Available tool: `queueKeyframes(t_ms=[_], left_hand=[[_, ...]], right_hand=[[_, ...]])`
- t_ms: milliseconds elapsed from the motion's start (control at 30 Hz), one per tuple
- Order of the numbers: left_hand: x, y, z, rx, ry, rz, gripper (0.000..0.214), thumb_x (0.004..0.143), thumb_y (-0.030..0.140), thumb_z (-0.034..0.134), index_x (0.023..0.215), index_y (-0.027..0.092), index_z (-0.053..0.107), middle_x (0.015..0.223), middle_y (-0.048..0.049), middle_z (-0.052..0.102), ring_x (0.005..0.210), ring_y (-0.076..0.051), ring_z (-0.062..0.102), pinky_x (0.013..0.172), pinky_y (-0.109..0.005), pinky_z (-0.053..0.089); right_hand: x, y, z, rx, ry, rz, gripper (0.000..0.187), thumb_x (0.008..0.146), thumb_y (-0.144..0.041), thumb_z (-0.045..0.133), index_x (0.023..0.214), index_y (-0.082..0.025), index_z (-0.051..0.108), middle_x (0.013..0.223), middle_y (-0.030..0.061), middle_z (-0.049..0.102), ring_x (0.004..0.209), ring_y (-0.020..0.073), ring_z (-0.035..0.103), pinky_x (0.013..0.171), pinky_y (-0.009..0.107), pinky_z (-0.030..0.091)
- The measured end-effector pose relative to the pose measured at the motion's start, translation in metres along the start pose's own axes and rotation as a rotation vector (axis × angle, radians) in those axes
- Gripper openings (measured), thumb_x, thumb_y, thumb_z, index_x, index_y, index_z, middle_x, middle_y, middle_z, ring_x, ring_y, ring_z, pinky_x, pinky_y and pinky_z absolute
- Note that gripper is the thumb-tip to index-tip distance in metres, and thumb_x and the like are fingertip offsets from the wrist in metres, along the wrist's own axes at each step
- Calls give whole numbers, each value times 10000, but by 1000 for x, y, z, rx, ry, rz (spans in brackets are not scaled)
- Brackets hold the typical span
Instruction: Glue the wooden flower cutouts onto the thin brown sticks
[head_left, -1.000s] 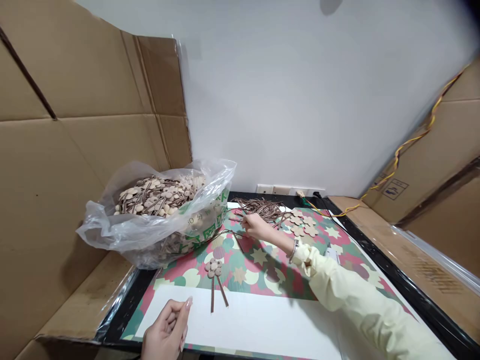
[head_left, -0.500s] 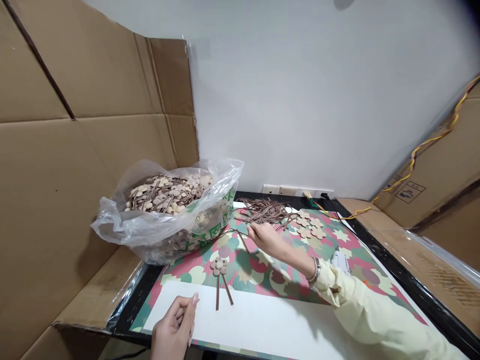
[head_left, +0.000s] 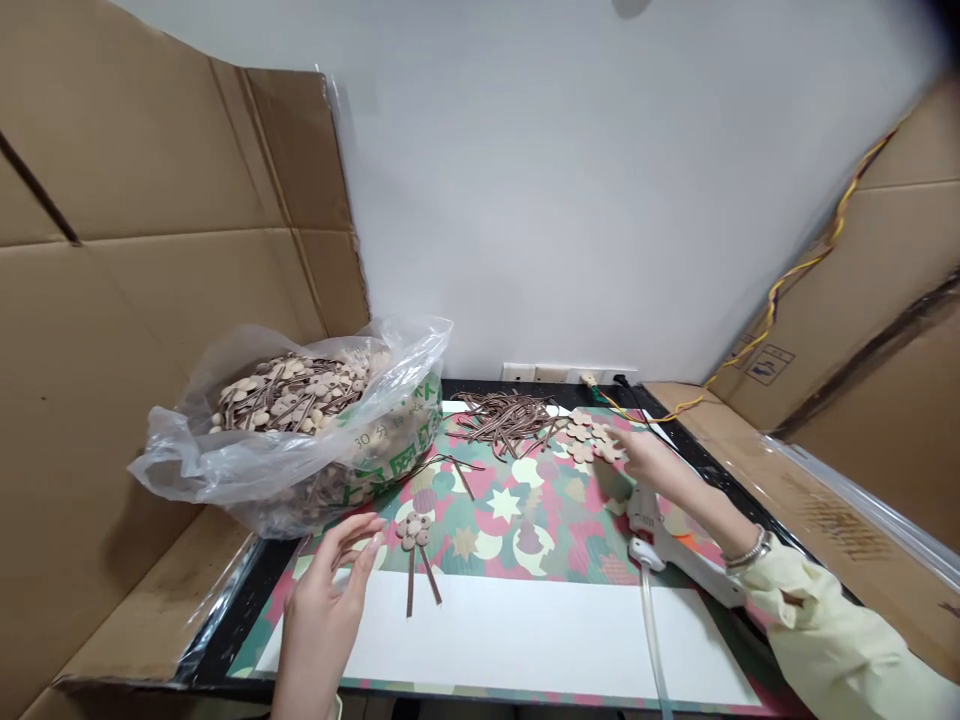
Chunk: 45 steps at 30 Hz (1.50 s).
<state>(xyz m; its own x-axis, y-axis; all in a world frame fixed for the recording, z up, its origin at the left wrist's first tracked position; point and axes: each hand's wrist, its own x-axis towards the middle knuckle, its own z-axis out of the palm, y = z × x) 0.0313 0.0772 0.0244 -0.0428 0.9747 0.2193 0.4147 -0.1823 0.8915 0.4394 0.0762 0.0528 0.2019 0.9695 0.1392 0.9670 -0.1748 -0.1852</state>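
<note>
Right hand (head_left: 643,458) is nearer the flower cutouts (head_left: 586,440), fingers touching their right edge, grip unclear. Left hand (head_left: 328,598), fingers released, hovers just left of the stemmed flower (head_left: 413,529), whose stems point near.

The surface (head_left: 525,520) shows a camouflage pattern of red, green and cream stars and circles, edged in black. A plain white sheet (head_left: 525,640) lies along its near side. The flower pieces (head_left: 589,440) are pale tan and the cords (head_left: 506,420) are dark brown. The clear bag (head_left: 300,470) carries green print. The glue gun (head_left: 660,540) is white, the sleeve (head_left: 832,640) is pale yellow.
</note>
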Motion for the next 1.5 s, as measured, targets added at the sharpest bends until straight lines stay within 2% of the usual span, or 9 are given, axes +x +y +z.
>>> queueKeyframes(t_ms=[133, 267, 400, 700, 833, 967, 1067, 1333, 1500], left_hand=[[-1, 9, 10, 80, -35, 77, 299, 718, 512, 591, 707, 217, 641, 905, -59, 691, 873, -226, 622, 563, -205, 492], [-4, 5, 18, 141, -91, 56, 349, 757, 538, 512, 792, 242, 693, 890, -51, 727, 828, -237, 661, 637, -252, 521], [-5, -1, 21, 166, -103, 22, 351, 790, 529, 460, 805, 250, 673, 866, -40, 736, 836, -235, 673, 690, -265, 515], [-17, -10, 25, 67, -145, -57, 318, 787, 495, 524, 642, 214, 558, 486, 35, 530, 396, -104, 424, 401, -188, 334], [-21, -8, 29, 68, -127, -37, 336, 763, 465, 570, 565, 200, 510, 423, 56, 411, 390, -87, 350, 422, -185, 301], [-25, -8, 28, 48, -62, -11, 432, 707, 467, 630, 469, 188, 403, 401, 67, 317, 395, -75, 307, 435, -183, 296], [-25, -11, 21, 38, -52, -26, 473, 710, 482, 626, 439, 186, 375, 379, 68, 309, 384, -75, 308, 435, -184, 315], [1, 2, 3, -86, -80, -42, 281, 808, 448, 530, 836, 196, 653, 758, -20, 692, 724, -167, 625, 606, -208, 457], [3, 18, 15, 3, -54, 40, 302, 769, 460, 592, 660, 180, 627, 602, 8, 630, 589, -144, 561, 580, -222, 423]], right_hand=[[9, 30, -8, -87, 14, 129, 205, 821, -181, 442, 759, -129, 631, 729, 171, 620, 734, 279, 593, 541, 284, 329], [21, 19, -1, -20, -98, -19, 303, 715, -36, 469, 930, -166, 638, 807, 96, 643, 748, 197, 583, 590, 239, 347], [20, -9, 15, 70, -221, -181, 281, 659, -16, 483, 826, -180, 638, 710, 40, 616, 633, 150, 529, 568, 223, 337], [-10, -70, 17, 153, -297, -425, 191, 702, -49, 470, 674, -199, 585, 562, -6, 502, 493, 115, 403, 491, 242, 262], [21, -124, 24, 131, -210, -459, 194, 754, -82, 458, 587, -177, 488, 506, -17, 394, 468, 105, 315, 478, 259, 194], [69, -181, 48, 142, -159, -523, 183, 769, -206, 552, 606, -174, 473, 570, -7, 426, 518, 106, 347, 484, 242, 205], [89, -204, 66, 163, -153, -556, 186, 740, -137, 551, 572, -164, 475, 587, -3, 455, 532, 100, 367, 487, 225, 230], [84, -190, 67, 216, -82, -570, 176, 771, -120, 495, 616, -148, 572, 649, 36, 569, 570, 118, 442, 541, 227, 294], [84, -202, 71, 229, -60, -555, 183, 740, -108, 561, 570, -130, 625, 611, 68, 607, 590, 151, 505, 569, 244, 335]])
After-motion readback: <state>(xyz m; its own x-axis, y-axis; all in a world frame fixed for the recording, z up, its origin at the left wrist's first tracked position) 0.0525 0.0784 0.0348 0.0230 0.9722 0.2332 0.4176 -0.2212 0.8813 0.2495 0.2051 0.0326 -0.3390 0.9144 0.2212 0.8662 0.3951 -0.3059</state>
